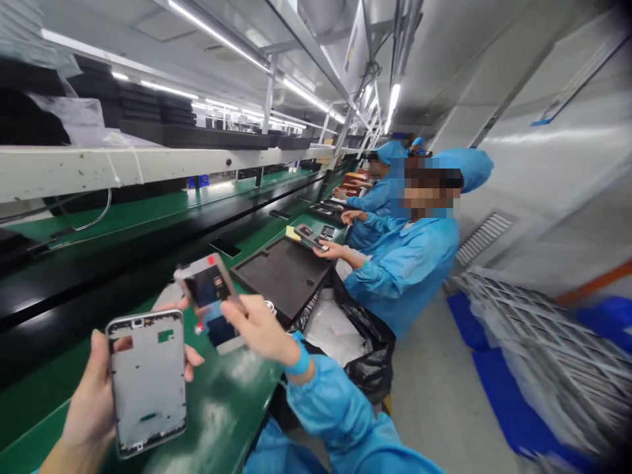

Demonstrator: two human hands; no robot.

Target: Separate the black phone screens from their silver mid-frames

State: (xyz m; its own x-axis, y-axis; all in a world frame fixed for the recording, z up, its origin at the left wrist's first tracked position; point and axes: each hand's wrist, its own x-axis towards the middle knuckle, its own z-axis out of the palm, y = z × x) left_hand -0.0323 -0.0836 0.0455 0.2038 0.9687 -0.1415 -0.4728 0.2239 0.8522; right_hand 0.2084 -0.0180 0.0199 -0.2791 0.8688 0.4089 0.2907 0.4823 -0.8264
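Note:
My left hand (91, 401) grips a grey phone housing (148, 388) upright. Its flat inner face, with small cutouts and a dark rim, is turned toward me, and fingertips curl round the right edge. Just right of it, my right hand (259, 329) is closed on the edge of a glossy rectangular phone-like panel (210, 289) with a red sticker at its top. This panel is tilted and slightly blurred, and reflects blue. The two parts are close together above the green bench (217, 415). A small red-and-white item (199, 327) shows between them, too small to name.
A black tray (281, 273) lies ahead, beside a black plastic bag (370, 359) with whitish sheets inside. A dark flat panel (226, 247) rests farther off. Co-workers in blue (409, 257) sit along the bench; the nearest holds a device (310, 237). A shelf (172, 168) runs at left.

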